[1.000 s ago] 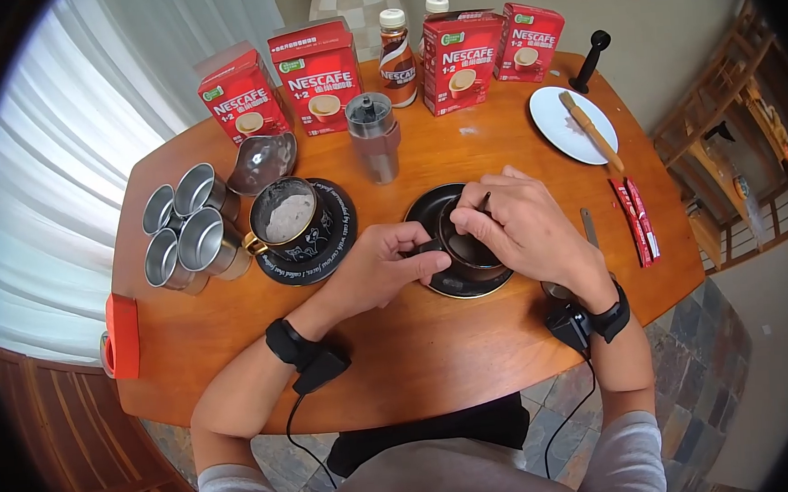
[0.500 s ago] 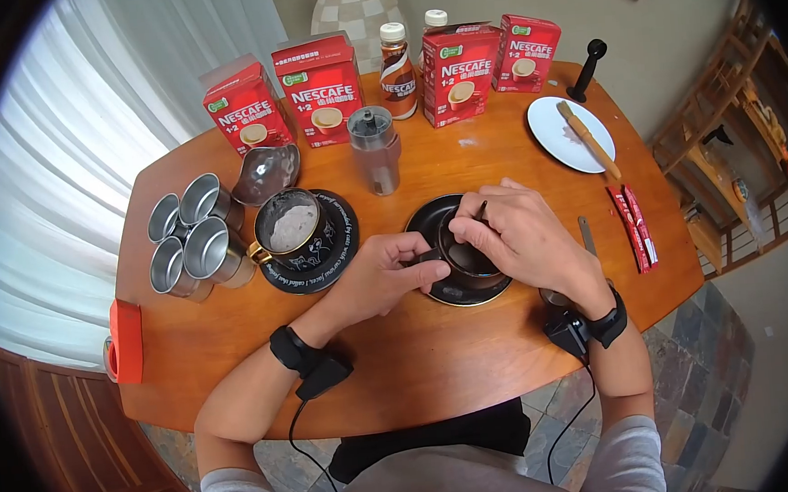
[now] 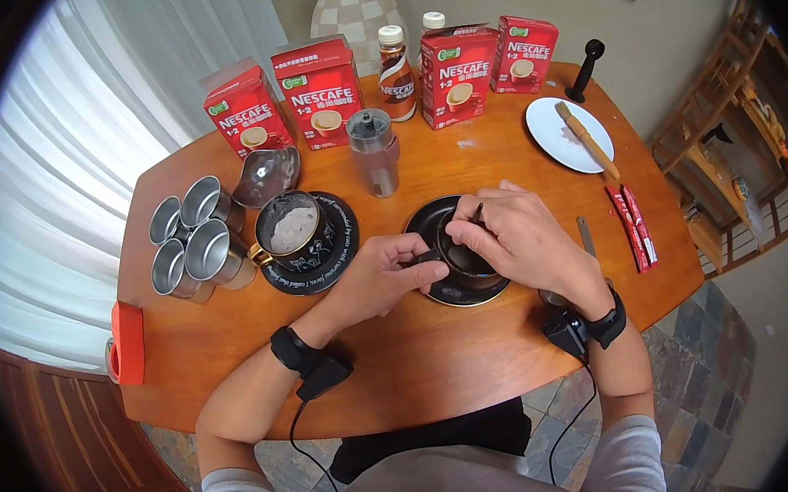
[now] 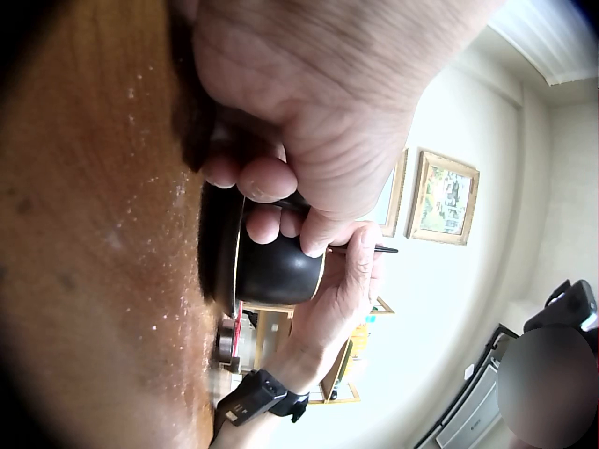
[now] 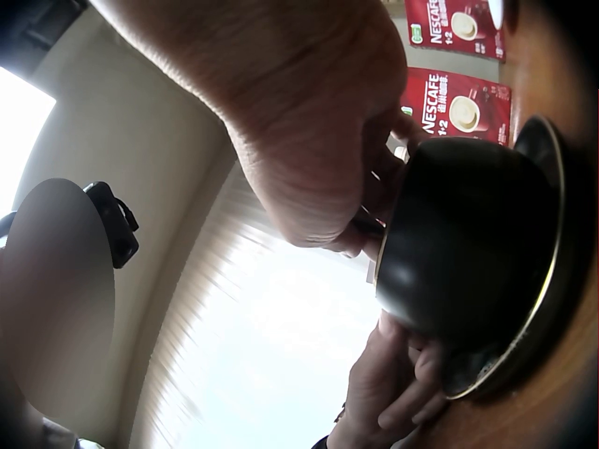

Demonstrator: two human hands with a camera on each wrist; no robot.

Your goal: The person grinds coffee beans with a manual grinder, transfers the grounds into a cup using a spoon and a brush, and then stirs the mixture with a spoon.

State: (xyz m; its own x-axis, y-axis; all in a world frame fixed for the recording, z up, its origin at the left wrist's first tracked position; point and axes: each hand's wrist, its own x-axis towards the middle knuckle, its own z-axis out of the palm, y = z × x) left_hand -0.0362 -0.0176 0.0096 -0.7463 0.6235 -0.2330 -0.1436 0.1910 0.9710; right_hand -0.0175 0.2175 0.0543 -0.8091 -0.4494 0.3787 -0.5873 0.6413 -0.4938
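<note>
A black cup with a gold rim stands on a black saucer near the table's middle. My left hand pinches the cup's handle between thumb and fingers, as the left wrist view also shows. Over the cup's mouth, my right hand holds a slim dark-handled utensil in its fingertips. Its lower end is hidden inside the cup. To the left, another black cup with a gold handle holds pale grey powder and sits on a black lettered saucer.
Several metal cups and a glossy dark bowl stand left. A grinder is behind the saucer. Red Nescafe boxes and bottles line the back. Right are a white plate with a brush, and red sachets.
The head view has tilted slightly. My right hand and the utensil have shifted a little over the cup, while my left hand keeps its grip on the handle.
</note>
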